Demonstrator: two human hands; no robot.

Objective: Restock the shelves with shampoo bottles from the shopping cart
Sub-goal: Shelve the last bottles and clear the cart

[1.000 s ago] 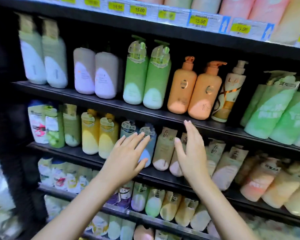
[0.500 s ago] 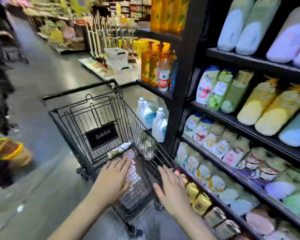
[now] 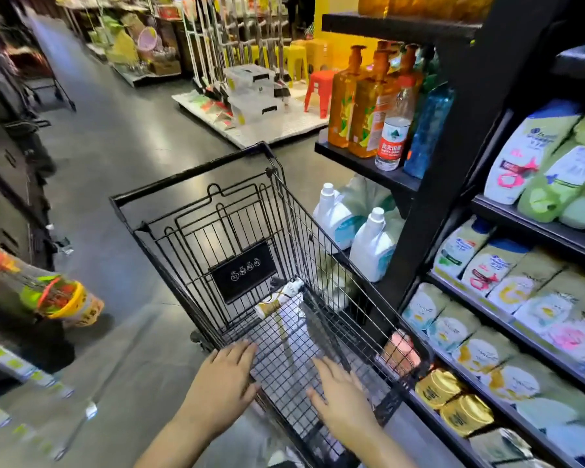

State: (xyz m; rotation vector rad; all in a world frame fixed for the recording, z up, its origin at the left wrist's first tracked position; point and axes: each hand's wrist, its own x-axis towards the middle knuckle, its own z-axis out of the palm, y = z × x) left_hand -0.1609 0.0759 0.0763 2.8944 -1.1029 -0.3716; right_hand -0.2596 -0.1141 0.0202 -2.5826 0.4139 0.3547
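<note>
At the far left, a blurred, brightly printed package [image 3: 53, 297] is seen at the aisle's edge. A black wire shopping cart [image 3: 196, 194] is parked in the aisle, just beside the shelves [image 3: 527, 231]. One shampoo bottle [image 3: 279, 298], white with a gold band, is seen lying on its side on the cart's mesh floor, close under the black placard [image 3: 244, 270] on the far wall of the basket; whether more bottles lie there cannot be told. The left hand [image 3: 222, 388] is held spread and flat over the cart's near left corner, fingers straight, nothing gripped. The right hand [image 3: 343, 398] is likewise held open above the basket's near end, fingers extended, with nothing pinched. On the end rack, orange pump bottles [image 3: 355, 103] and a clear water bottle [image 3: 390, 130] are stood upright, with white jugs [image 3: 372, 246] stood on the level below. On the shelves at right, rows of shampoo pouches and bottles are packed tightly, with gold-lidded jars [image 3: 453, 400] on a low shelf.
</note>
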